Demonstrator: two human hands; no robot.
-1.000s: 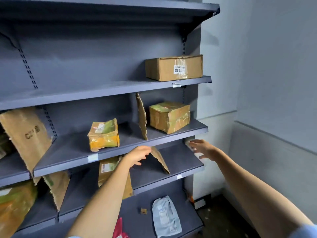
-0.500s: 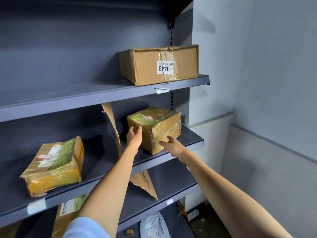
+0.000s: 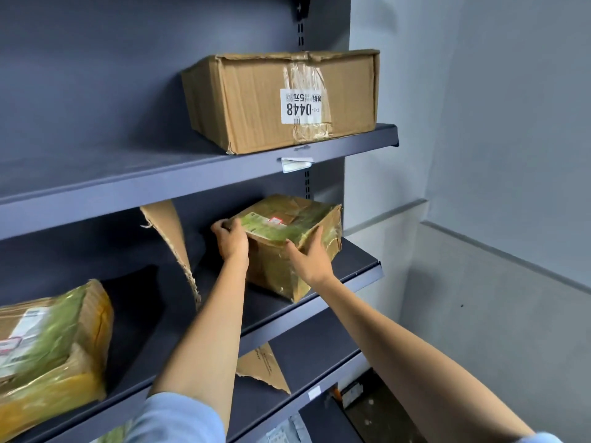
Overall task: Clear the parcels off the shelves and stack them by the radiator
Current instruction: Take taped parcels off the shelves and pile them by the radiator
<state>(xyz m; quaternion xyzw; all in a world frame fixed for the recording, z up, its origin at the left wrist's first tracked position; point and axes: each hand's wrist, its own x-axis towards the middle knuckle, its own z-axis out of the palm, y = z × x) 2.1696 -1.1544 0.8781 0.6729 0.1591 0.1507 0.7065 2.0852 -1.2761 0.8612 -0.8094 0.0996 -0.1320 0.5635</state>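
Dark grey metal shelving unit (image 3: 192, 174): upper shelf carries a large brown cardboard box (image 3: 256, 100) labelled 0448, middle shelf a small tape-wrapped brown parcel (image 3: 307, 228) at right and a yellow-taped parcel (image 3: 48, 343), cut off, at near left. Left hand (image 3: 232, 239) and right hand (image 3: 311, 259), arms outstretched, clasp the small parcel's sides, fingers curled around its top edges. Torn cardboard divider (image 3: 174, 238) just left; lower shelf contents partly hidden.

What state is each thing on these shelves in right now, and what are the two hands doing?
Taped parcel: on middle shelf, gripped on both sides.
Left hand: closed around parcel's left corner.
Right hand: pressed on its front-right face.
Box labelled 0448: resting on upper shelf, untouched.
Yellow-taped parcel: lying on middle shelf, untouched.
Cardboard divider: upright, torn.
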